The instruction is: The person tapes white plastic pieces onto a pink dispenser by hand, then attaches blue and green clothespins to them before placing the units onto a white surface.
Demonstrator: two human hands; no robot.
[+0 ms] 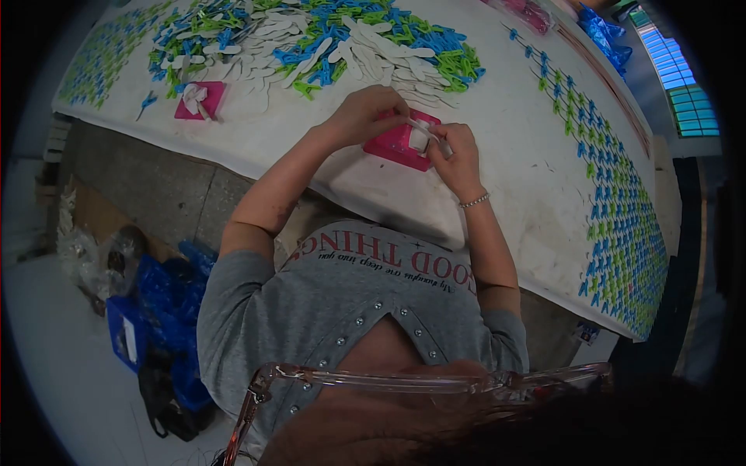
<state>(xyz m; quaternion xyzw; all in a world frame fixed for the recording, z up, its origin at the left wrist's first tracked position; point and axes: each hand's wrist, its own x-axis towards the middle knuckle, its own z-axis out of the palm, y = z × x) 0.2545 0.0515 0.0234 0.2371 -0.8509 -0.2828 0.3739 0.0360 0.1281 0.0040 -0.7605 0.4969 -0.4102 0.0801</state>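
My left hand and my right hand meet over a small pink tray near the table's front edge. Between their fingertips is a thin white strip, pinched at both ends; its exact kind is too small to tell. Just below it a white wad or roll rests on the pink tray. Behind my hands lies a heap of flat white sticks mixed with blue and green clips.
A second pink tray with a crumpled white piece sits at the left, beside a lone blue clip. Rows of blue and green clips cover the table's right side, more its far left. Blue bags lie on the floor.
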